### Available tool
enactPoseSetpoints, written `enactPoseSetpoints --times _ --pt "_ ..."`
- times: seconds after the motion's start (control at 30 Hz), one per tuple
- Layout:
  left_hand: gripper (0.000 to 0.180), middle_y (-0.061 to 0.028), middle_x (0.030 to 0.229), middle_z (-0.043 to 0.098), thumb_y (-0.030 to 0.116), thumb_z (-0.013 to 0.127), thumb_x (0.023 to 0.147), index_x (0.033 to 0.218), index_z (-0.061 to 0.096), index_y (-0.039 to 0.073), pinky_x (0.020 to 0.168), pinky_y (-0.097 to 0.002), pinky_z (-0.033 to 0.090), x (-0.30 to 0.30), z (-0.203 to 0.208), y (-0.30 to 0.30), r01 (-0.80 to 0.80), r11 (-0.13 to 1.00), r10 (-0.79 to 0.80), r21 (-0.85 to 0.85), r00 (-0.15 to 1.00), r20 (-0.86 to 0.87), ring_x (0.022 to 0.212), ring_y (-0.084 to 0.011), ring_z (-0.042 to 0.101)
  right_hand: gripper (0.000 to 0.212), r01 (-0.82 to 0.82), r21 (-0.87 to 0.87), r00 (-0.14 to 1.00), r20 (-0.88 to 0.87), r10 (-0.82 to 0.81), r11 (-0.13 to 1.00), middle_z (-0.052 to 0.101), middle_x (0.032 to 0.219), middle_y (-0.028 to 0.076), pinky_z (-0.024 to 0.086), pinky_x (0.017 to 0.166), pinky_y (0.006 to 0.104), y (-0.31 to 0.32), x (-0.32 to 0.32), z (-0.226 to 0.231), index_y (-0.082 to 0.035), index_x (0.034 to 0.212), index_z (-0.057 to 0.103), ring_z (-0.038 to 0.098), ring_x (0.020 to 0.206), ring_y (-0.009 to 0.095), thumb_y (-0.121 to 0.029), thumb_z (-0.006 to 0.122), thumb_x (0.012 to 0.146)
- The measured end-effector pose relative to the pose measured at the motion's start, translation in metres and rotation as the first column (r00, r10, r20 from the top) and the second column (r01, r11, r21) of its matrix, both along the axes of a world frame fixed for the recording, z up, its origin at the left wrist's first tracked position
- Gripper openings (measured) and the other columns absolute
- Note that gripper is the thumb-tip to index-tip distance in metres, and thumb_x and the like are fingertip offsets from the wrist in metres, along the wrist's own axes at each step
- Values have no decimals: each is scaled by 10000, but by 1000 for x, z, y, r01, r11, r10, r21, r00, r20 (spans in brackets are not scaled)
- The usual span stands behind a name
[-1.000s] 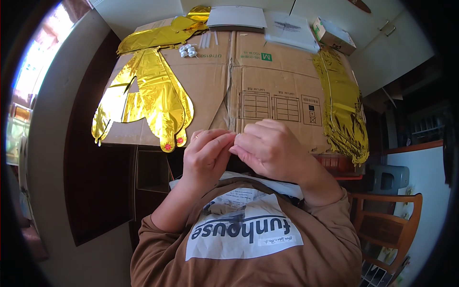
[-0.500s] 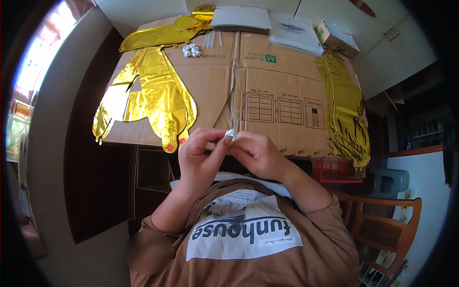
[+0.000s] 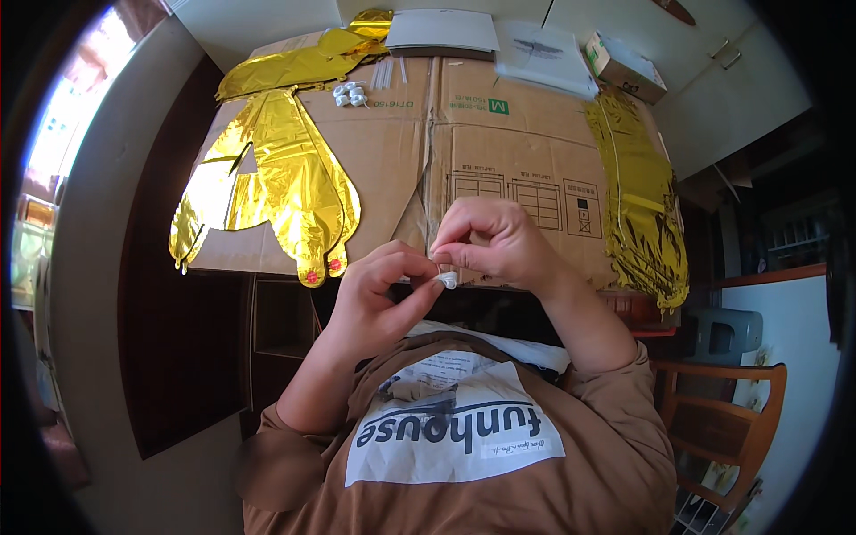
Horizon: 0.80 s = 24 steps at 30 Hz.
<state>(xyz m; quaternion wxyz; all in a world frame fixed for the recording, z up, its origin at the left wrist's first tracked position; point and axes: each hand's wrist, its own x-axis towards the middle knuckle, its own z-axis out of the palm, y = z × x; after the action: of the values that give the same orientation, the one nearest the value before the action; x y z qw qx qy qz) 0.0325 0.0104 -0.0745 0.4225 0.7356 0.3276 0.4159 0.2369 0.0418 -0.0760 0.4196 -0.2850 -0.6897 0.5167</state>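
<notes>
1. The left hand's [image 3: 379,290] fingers pinch a small white roll [image 3: 450,280], which pokes out rightward past the thumb tip.
2. The right hand's [image 3: 499,248] fingertips press together just above it; whether they grip a strand, I cannot tell.
3. The step seems to be working at the roll's end, calling for a steady left hold and a fine right pinch.
4. Beyond, other white rolls [image 3: 350,94] lie on the tabletop [image 3: 385,165].

We're looking steeply down from the wearer's head, close above the brown shirt [image 3: 459,419], the wide fisheye facing out over the cardboard [image 3: 383,160], bending straight edges and catching left hand [image 3: 367,299] and right hand [image 3: 495,242] mid-view.
</notes>
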Motion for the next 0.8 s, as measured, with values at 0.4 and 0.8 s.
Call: enactPoseSetpoints --times 0.4,0.8 --pt "90 -73 738 600 17 692 780 819 614 -6 612 -252 462 3 -14 11 -350 935 351 62 936 -5 655 -144 589 259 221 741 868 147 -474 634 582 833 66 445 664 367 -18 -18 -5 -58 935 636 556 697 253 -76 733 695" --pt "96 -78 726 605 42 711 781 847 652 3 589 -262 450 -3 -7 14 -170 984 167 -48 984 -63 633 -148 576 390 -79 567 937 323 -133 820 595 948 87 479 723 339 11 -6 12 -54 992 620 585 825 236 -74 788 640"
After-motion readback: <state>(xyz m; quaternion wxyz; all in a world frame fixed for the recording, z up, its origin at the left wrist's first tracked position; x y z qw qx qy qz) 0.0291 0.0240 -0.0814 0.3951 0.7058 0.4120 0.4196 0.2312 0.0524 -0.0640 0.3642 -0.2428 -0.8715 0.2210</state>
